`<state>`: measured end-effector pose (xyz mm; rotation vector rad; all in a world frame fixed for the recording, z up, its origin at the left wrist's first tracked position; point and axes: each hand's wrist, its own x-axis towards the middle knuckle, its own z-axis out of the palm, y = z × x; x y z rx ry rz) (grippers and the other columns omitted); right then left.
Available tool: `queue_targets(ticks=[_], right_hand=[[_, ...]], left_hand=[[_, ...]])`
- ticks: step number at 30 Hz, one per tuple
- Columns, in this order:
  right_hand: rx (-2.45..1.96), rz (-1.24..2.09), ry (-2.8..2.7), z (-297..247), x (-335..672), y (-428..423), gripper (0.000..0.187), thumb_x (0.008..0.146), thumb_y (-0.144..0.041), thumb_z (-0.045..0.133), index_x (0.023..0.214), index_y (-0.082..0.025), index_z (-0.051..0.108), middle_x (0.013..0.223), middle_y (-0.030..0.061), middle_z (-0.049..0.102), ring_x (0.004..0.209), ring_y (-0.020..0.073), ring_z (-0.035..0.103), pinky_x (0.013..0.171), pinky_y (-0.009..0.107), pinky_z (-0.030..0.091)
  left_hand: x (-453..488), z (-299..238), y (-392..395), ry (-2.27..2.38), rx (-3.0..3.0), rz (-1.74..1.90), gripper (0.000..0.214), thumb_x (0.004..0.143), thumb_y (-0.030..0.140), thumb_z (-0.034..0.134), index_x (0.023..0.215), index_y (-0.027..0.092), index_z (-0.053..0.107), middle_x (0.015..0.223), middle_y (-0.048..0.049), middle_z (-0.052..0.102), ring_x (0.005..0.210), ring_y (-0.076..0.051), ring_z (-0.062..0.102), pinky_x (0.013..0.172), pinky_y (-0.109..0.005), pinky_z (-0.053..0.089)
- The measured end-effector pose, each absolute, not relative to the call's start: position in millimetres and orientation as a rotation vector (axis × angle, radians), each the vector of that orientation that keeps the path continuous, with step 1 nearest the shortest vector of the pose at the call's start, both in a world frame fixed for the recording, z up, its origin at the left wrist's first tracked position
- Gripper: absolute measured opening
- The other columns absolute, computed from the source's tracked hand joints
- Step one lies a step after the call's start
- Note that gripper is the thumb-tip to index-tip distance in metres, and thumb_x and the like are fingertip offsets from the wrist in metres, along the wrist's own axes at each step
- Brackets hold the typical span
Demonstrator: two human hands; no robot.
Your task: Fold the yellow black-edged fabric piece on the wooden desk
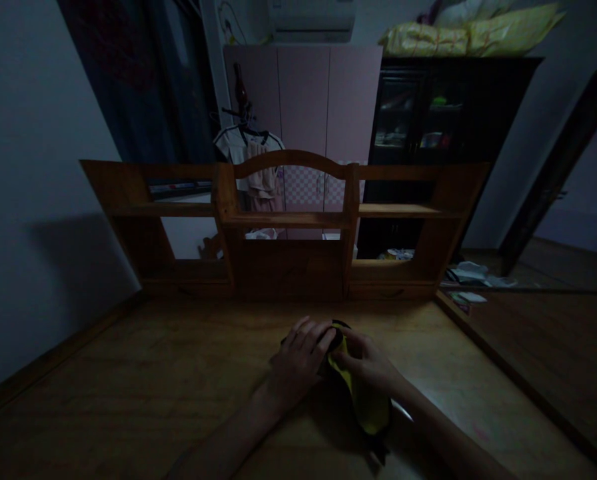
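Clearly, the light is dim, so feel should matter here as much as sight. The yellow-and-black fabric piece [372,405] is on or just over the wooden desktop [198,373], in front of the wooden shelf unit [289,219]; its far end is between the hands, and its near end, with narrow dark tips [377,445], points toward the person. The right hand [368,361] is narrow, its thumb and fingers pinching the yellow edge. The left hand [299,357] bends its fingers over the black part [336,341]; whether they grip it or only press on it, I cannot tell, as the palm side is hidden. To handle it well, I would make the left hand the anchor and set the right pinch close to the edge, so the fabric does not slip. Small, even pulls should serve better than one hard tug, since it looks limp and apt to bunch. The loose near end is best laid flat, apart from the pale curved edge [402,411] just beside it, which I cannot identify.
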<state>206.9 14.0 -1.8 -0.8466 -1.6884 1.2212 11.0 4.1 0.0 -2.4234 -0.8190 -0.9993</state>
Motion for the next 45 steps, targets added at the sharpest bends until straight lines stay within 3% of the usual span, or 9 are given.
queue_targets(ticks=[4,9,12,18,23,31,36,41,45], right_hand=[[-0.942,1.014,-1.757,-2.8,203.1,11.6,0.031,0.086,-0.035,0.063,0.112,-0.017,0.065,0.103,0.0077,0.071,0.094,0.0242,0.065,0.083,0.035,0.051],[-1.070,0.648,-1.834,-6.3,199.1,4.5,0.023,0.091,-0.026,0.053,0.111,-0.019,0.063,0.098,0.0083,0.072,0.085,0.0241,0.067,0.076,0.035,0.052],[-1.135,0.521,-1.861,-7.2,200.8,0.7,0.025,0.092,-0.021,0.048,0.114,-0.019,0.059,0.093,0.0085,0.072,0.076,0.0234,0.068,0.066,0.032,0.051],[-1.151,0.217,-2.046,-3.5,207.5,-3.4,0.033,0.093,-0.013,0.040,0.122,-0.021,0.054,0.099,0.0103,0.070,0.081,0.0238,0.067,0.071,0.034,0.051],[-1.093,0.035,-2.161,-0.1,210.2,-5.0,0.028,0.092,-0.014,0.042,0.114,-0.016,0.058,0.090,0.0119,0.070,0.078,0.0239,0.066,0.069,0.032,0.050],[-1.393,0.223,-1.880,-6.4,212.9,-0.1,0.012,0.084,-0.022,0.053,0.092,-0.022,0.062,0.074,0.0056,0.071,0.064,0.0221,0.068,0.058,0.028,0.046],[-1.392,0.332,-1.831,-7.4,208.0,1.4,0.015,0.085,-0.025,0.054,0.097,-0.022,0.063,0.077,0.0055,0.072,0.068,0.0235,0.069,0.059,0.028,0.046],[-1.285,0.394,-1.935,1.3,203.0,0.2,0.023,0.089,-0.025,0.051,0.109,-0.021,0.061,0.071,0.0042,0.070,0.059,0.0205,0.064,0.054,0.026,0.041],[-1.218,0.464,-1.939,5.2,202.2,-1.7,0.025,0.089,-0.024,0.052,0.112,-0.022,0.061,0.073,0.0036,0.069,0.059,0.0199,0.063,0.054,0.026,0.041]], left_hand=[[12.4,-2.8,3.6,-0.782,-2.431,-0.920,0.052,0.089,0.009,0.049,0.140,0.015,0.039,0.136,-0.0129,0.051,0.129,-0.026,0.044,0.112,-0.051,0.036],[13.0,-3.2,7.1,-0.769,-2.502,-0.973,0.056,0.086,0.008,0.050,0.140,0.015,0.038,0.135,-0.0135,0.050,0.130,-0.026,0.044,0.111,-0.050,0.038],[13.1,-2.3,9.7,-0.774,-2.615,-1.031,0.061,0.083,0.006,0.051,0.141,0.017,0.034,0.139,-0.0136,0.046,0.133,-0.025,0.042,0.107,-0.045,0.044],[11.0,0.5,11.3,-0.809,-2.846,-1.018,0.081,0.072,0.003,0.060,0.145,0.020,0.027,0.144,-0.0127,0.040,0.133,-0.027,0.040,0.107,-0.046,0.043],[10.5,3.1,9.6,-0.818,-2.894,-0.974,0.086,0.075,0.013,0.068,0.147,0.019,0.022,0.146,-0.0135,0.038,0.135,-0.027,0.038,0.110,-0.046,0.040],[12.6,-3.2,8.0,-0.757,-2.790,-0.992,0.073,0.085,0.027,0.065,0.145,0.013,0.025,0.142,-0.0183,0.043,0.136,-0.029,0.037,0.111,-0.048,0.038],[10.3,-7.6,8.5,-0.772,-2.709,-1.026,0.066,0.088,0.028,0.062,0.143,0.012,0.029,0.139,-0.0174,0.046,0.136,-0.028,0.038,0.110,-0.046,0.040],[7.4,-7.2,7.6,-0.757,-2.616,-1.049,0.064,0.091,0.039,0.058,0.141,0.009,0.033,0.136,-0.0188,0.048,0.134,-0.028,0.040,0.110,-0.047,0.040],[7.4,-7.2,5.9,-0.733,-2.581,-1.063,0.051,0.095,0.025,0.050,0.141,0.009,0.034,0.137,-0.0176,0.047,0.136,-0.027,0.038,0.111,-0.048,0.039]])
